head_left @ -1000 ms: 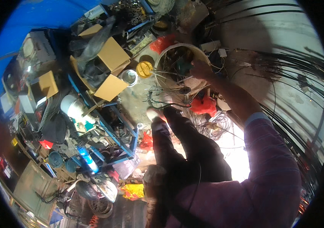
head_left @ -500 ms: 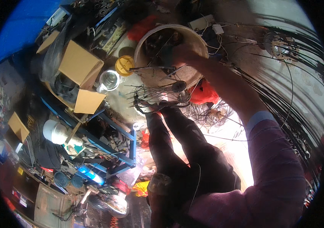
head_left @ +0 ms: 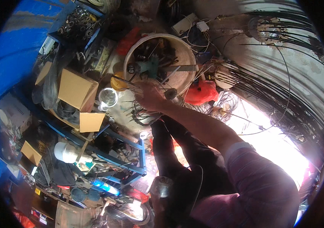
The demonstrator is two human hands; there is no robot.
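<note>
Right hand (head_left: 150,97) at full reach, fingers curled on a bundle of thin wire spokes (head_left: 141,112) fanning left and below it, just short of the round tool-filled bucket (head_left: 131,57) beyond its knuckles; left hand out of sight, state unknown.

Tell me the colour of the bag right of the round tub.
Red; the plastic bag beside the tub shows clearly in the head view.
</note>
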